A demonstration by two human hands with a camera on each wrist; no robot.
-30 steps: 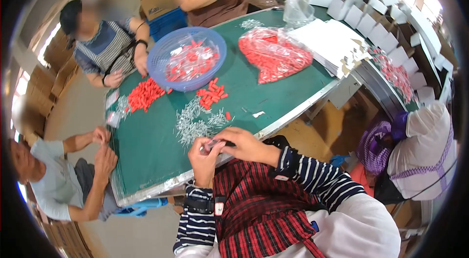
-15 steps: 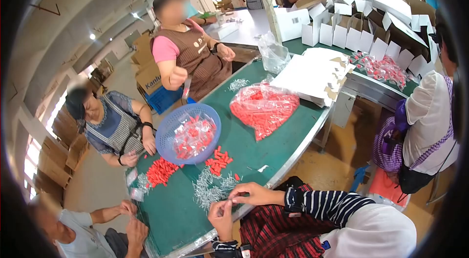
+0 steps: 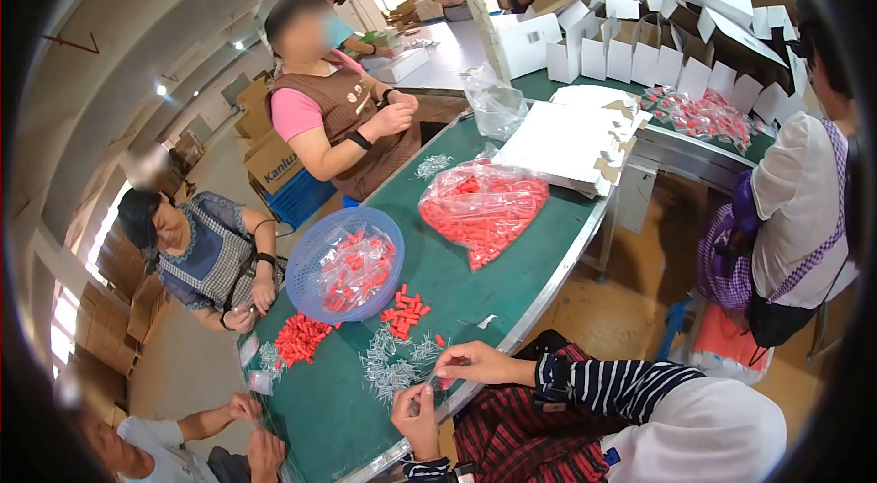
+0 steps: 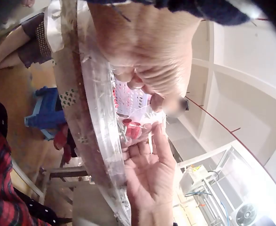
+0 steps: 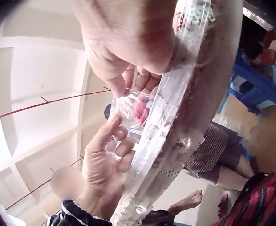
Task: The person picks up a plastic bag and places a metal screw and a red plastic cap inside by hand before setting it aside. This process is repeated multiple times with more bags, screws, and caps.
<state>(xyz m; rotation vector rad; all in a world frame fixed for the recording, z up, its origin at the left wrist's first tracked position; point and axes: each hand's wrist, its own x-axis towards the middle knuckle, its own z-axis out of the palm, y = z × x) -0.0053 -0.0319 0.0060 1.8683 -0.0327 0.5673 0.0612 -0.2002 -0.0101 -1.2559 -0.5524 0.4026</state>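
Both hands meet over the near table edge around a small clear plastic bag (image 5: 128,101) with red wall plugs (image 5: 140,113) inside. My left hand (image 3: 417,419) pinches one side of the bag between thumb and fingers. My right hand (image 3: 477,362) pinches the opposite side, its fingertips close to the left ones. In the left wrist view, the red plugs show through the film between the two hands. Just beyond the hands lie a pile of silvery screws (image 3: 393,369) and a small heap of loose red plugs (image 3: 404,314).
A blue basket (image 3: 301,268) holds filled bags. Behind it lie a large bag of red plugs (image 3: 484,209) and stacked white cartons (image 3: 557,149). Another red heap (image 3: 301,339) sits left. People work around the green table (image 3: 512,291); its metal edge (image 3: 548,305) runs beneath my hands.
The head view has tilted upward, then settled. My hands have drawn slightly apart, and red now shows at the bag between them. The person in the brown apron has brought their hands together.
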